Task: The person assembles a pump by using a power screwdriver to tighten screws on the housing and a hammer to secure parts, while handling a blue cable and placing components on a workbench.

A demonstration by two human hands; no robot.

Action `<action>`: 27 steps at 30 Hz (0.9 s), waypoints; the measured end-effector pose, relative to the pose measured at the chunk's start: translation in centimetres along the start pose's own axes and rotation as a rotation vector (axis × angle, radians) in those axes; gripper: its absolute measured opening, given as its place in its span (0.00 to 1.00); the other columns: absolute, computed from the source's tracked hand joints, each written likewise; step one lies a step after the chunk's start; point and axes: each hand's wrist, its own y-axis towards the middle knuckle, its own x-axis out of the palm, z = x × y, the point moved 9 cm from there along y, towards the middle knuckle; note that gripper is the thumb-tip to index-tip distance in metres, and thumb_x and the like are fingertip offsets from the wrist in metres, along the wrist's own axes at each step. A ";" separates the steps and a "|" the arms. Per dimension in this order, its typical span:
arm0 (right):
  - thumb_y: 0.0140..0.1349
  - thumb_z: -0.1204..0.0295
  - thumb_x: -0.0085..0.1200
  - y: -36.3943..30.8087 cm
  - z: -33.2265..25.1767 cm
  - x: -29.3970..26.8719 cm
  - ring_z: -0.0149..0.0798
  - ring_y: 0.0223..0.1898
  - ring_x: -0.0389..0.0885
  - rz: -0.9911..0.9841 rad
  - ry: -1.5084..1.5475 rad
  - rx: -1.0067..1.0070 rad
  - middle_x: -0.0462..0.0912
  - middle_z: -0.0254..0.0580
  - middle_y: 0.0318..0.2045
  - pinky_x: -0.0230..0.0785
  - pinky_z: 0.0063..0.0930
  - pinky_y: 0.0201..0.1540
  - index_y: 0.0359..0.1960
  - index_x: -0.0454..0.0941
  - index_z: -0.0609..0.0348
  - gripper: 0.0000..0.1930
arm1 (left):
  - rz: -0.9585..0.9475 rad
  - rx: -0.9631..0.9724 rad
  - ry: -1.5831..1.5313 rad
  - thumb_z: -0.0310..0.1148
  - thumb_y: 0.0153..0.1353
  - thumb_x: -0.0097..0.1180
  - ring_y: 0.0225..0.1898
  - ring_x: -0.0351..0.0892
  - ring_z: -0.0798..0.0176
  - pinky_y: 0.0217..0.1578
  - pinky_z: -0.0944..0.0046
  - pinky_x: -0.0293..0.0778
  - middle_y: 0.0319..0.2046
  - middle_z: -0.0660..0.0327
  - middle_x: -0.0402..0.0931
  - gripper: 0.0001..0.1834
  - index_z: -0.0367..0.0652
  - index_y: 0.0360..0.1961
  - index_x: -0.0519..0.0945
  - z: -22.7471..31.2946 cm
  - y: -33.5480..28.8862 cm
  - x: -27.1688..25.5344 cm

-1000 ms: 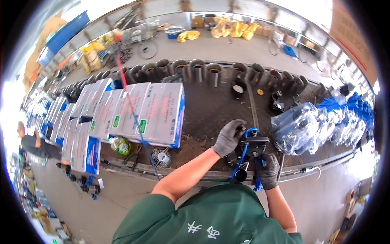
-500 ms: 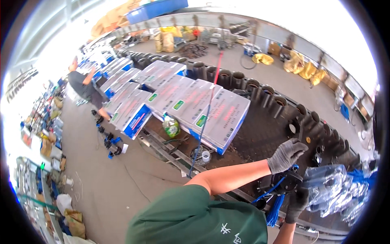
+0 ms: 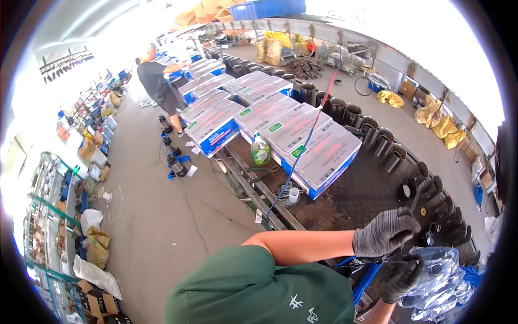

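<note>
My left hand (image 3: 386,233), in a grey knit glove, is closed with its fingers curled in over the work table. What its fingers hold, if anything, is hidden. Just below it, my right hand (image 3: 404,278) in a dark glove is also closed. A thin, light line shows between the two hands, too fine to name. Beneath the left hand, a black round part is almost wholly covered. A bundle of blue cable (image 3: 367,283) hangs beside it. Clear plastic bags (image 3: 438,281) lie right by my right hand.
Grey-and-blue cartons (image 3: 318,146) cover the table's far part, beside a green bottle (image 3: 260,149) and a white cup (image 3: 293,195). Dark metal cylinders (image 3: 395,157) line the far edge. A red-and-blue cord (image 3: 307,140) hangs across. Another person (image 3: 156,78) stands far left.
The view has swung, so the scene sits further right. My right hand has risen from beside the black part toward the left hand, and that part is now mostly hidden.
</note>
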 end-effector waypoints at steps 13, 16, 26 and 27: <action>0.78 0.67 0.45 -1.1 -2.2 2.0 0.35 0.57 0.73 -0.327 -0.032 0.011 0.76 0.41 0.56 0.65 0.32 0.61 0.60 0.73 0.64 0.17 | 0.016 -0.258 0.109 0.19 0.58 0.61 0.40 0.79 0.47 0.41 0.54 0.75 0.36 0.57 0.75 0.11 0.44 0.40 0.77 -0.5 -6.2 6.4; 0.78 0.66 0.47 -2.2 0.8 0.5 0.34 0.54 0.75 -0.252 0.116 0.139 0.78 0.40 0.54 0.69 0.30 0.58 0.61 0.73 0.64 0.18 | 0.007 -0.287 0.152 0.18 0.58 0.60 0.42 0.79 0.49 0.43 0.55 0.75 0.38 0.57 0.76 0.12 0.43 0.41 0.76 -0.6 -7.3 7.2; 0.73 0.72 0.52 5.7 13.4 -5.0 0.37 0.51 0.80 -0.218 -0.033 0.147 0.84 0.44 0.48 0.75 0.30 0.52 0.54 0.77 0.67 0.14 | 0.340 -0.461 0.440 0.16 0.63 0.55 0.49 0.80 0.54 0.50 0.60 0.76 0.46 0.53 0.78 0.16 0.41 0.52 0.78 -7.3 -15.5 0.9; 0.73 0.72 0.51 6.2 15.8 -4.8 0.38 0.51 0.80 -0.218 0.131 0.166 0.84 0.45 0.47 0.76 0.31 0.51 0.54 0.78 0.68 0.14 | 0.341 -0.551 0.446 0.16 0.63 0.56 0.48 0.80 0.53 0.49 0.60 0.76 0.45 0.52 0.78 0.17 0.41 0.51 0.78 -9.0 -16.9 0.9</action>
